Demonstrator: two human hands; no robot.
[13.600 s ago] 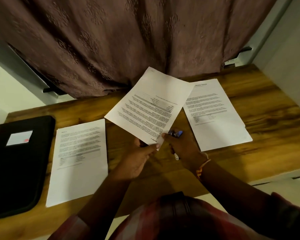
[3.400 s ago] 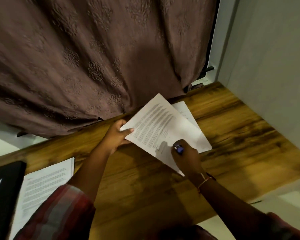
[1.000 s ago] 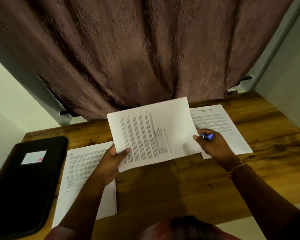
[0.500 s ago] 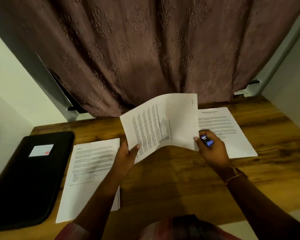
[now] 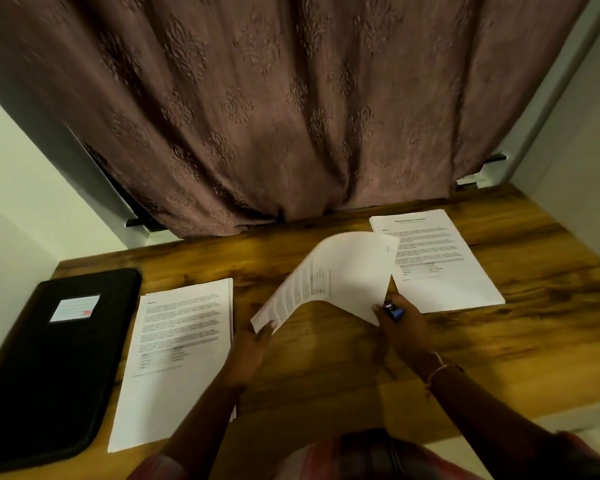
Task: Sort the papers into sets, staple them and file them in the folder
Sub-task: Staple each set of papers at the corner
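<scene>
Head view: my left hand (image 5: 250,344) pinches the bowed papers (image 5: 340,271). My right hand (image 5: 400,329) grips them and the blue stapler (image 5: 393,310).

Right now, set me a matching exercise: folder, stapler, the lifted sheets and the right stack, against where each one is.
Things:
1. folder
2. stapler
3. lifted sheets
4. right stack

Places:
a. bowed in the air, left hand pinching one corner
b. flat at the desk's left end
c. in the right hand
d. flat on the desk near the curtain

Pairs: 1-b, 2-c, 3-a, 4-d.
</scene>
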